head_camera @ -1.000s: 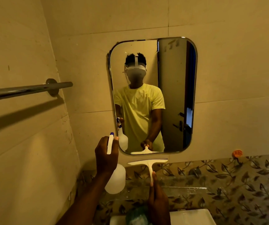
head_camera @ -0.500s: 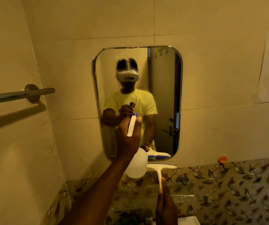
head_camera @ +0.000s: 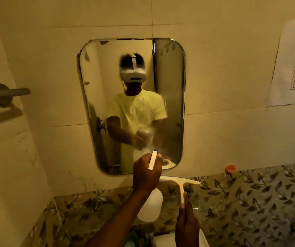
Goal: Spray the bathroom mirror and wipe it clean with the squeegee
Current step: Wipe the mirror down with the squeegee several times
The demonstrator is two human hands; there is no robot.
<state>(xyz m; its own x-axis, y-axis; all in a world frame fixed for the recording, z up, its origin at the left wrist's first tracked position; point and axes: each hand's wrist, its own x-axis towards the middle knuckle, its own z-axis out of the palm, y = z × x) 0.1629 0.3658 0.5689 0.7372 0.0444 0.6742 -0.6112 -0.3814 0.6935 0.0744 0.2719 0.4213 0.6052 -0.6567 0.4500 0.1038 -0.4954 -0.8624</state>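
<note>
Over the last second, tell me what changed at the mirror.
The left hand lifted the spray bottle from low at the left up in front of the mirror, then down to its lower edge; mist now fogs the lower glass. The right hand kept its grip on the squeegee, held below the mirror throughout.
</note>
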